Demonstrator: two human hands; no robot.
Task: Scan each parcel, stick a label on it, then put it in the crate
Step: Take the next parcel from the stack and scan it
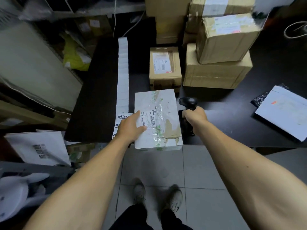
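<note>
A white taped parcel [163, 118] lies at the front edge of the dark table [232, 130], a barcode label on its top. My left hand [131, 126] rests on the parcel's left side, fingers straight, thumb over the label. My right hand [193, 116] grips the handle of a black barcode scanner [188, 103] just right of the parcel, its head pointing away from me. A long strip of white labels [123, 72] runs down the table to printed labels [120, 121] beside my left hand.
Brown cardboard boxes stand behind the parcel: a small one [165, 68], a stack of larger ones [219, 47]. A flat white parcel [282, 112] lies at right. Another white parcel [39, 148] sits lower left. Tiled floor and my shoes are below.
</note>
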